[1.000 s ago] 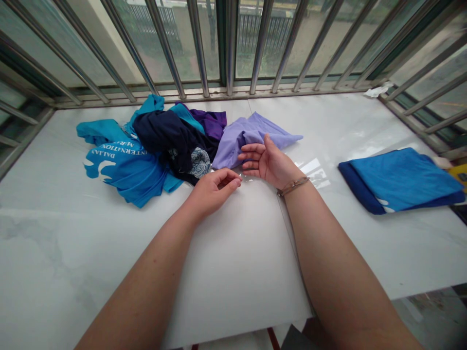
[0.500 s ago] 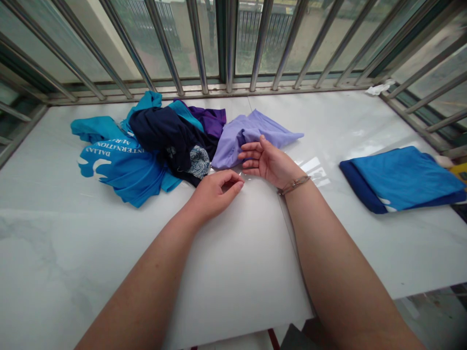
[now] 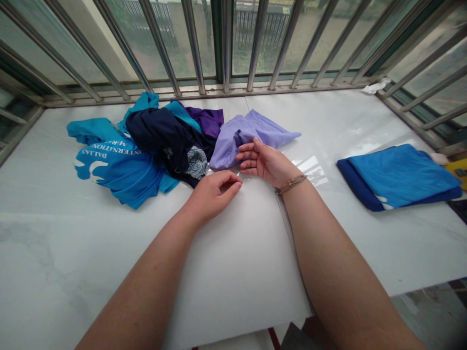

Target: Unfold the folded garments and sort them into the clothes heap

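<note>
My left hand (image 3: 216, 195) hovers over the table in a loose curl. A gap shows between thumb and fingers, and nothing is in it. Palm inward and fingers spread, my right hand (image 3: 268, 164) is open in front of a crumpled lavender cloth garment (image 3: 233, 141); whether it touches the cloth I cannot tell. Left of that lies a heap: a bright blue printed T-shirt (image 3: 127, 177), a dark navy garment (image 3: 156, 129) with a patterned patch, and a purple garment (image 3: 209, 121) behind.
Folded blue clothes (image 3: 404, 180) lie on the right of the white glossy table (image 3: 237, 272). Metal window bars (image 3: 251, 48) stand along the back and both sides. A crumpled white tissue (image 3: 375, 86) is in the far right corner, and a yellow object (image 3: 458, 171) at the right edge.
Both hands keep the same pose. The view has shifted slightly, so everything appears a little further left; the clothes lie as before.
</note>
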A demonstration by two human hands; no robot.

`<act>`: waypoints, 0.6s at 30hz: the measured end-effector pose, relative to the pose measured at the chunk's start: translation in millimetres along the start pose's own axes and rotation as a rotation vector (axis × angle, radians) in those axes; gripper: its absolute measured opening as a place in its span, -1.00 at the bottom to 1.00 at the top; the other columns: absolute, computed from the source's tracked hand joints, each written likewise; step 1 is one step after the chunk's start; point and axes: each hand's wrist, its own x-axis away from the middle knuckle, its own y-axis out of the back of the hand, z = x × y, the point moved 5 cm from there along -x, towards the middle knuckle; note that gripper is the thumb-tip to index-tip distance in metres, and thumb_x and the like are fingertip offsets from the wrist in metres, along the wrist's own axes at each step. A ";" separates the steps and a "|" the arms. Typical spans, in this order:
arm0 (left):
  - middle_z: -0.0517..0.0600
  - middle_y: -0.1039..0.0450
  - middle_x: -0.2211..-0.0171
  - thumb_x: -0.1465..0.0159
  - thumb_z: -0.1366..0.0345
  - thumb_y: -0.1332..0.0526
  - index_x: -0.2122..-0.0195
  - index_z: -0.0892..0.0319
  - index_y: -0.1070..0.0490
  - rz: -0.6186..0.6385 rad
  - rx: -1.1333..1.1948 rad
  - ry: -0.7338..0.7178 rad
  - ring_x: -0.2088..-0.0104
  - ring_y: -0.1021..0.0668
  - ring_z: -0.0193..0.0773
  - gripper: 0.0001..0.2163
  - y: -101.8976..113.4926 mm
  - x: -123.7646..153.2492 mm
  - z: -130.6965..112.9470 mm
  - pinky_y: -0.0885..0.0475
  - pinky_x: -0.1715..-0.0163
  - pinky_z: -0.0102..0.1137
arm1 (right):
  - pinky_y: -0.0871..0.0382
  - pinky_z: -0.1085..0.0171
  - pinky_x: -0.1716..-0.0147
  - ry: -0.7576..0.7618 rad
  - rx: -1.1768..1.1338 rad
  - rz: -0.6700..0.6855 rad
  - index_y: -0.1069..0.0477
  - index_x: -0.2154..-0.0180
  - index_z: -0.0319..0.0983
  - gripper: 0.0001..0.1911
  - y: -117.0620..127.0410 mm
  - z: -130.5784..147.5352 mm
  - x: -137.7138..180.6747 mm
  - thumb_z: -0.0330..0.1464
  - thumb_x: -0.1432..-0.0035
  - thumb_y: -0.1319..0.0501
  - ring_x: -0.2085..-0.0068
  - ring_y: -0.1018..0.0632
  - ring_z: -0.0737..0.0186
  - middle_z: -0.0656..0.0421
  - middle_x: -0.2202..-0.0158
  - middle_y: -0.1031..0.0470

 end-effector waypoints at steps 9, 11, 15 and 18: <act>-0.03 -0.72 0.20 -0.44 0.15 -0.28 0.14 0.08 -0.63 -0.003 -0.012 -0.004 0.19 -0.68 -0.13 -0.83 -0.1 0.2 0.0 -0.51 0.14 -0.28 | -0.68 0.26 0.31 0.006 -0.001 -0.003 -0.57 0.12 -0.18 -0.58 -0.2 -0.4 -0.1 0.05 -0.52 -0.30 0.38 -0.68 0.24 0.10 0.24 -0.73; -0.03 -0.72 0.20 -0.44 0.16 -0.28 0.14 0.08 -0.63 -0.002 -0.013 -0.009 0.18 -0.68 -0.14 -0.83 -0.2 0.2 -0.1 -0.51 0.13 -0.29 | -0.68 0.25 0.31 0.007 -0.005 -0.003 -0.57 0.13 -0.18 -0.59 -0.2 -0.8 -0.4 0.03 -0.52 -0.31 0.38 -0.68 0.24 0.11 0.24 -0.73; -0.03 -0.72 0.19 -0.45 0.17 -0.28 0.14 0.09 -0.63 -0.002 -0.018 -0.015 0.18 -0.68 -0.14 -0.84 -0.5 0.1 0.5 -0.50 0.14 -0.29 | -0.68 0.26 0.32 0.004 -0.011 -0.001 -0.57 0.12 -0.19 -0.61 -0.4 -1.2 -0.7 0.00 -0.54 -0.29 0.39 -0.68 0.25 0.11 0.25 -0.73; -0.03 -0.72 0.19 -0.45 0.16 -0.27 0.13 0.08 -0.63 0.001 -0.023 -0.008 0.17 -0.69 -0.13 -0.83 -1.1 0.0 1.4 -0.50 0.16 -0.29 | -0.68 0.26 0.31 0.002 -0.005 -0.005 -0.56 0.12 -0.19 -0.62 0.1 -1.5 -0.9 0.00 -0.54 -0.30 0.39 -0.68 0.25 0.11 0.25 -0.73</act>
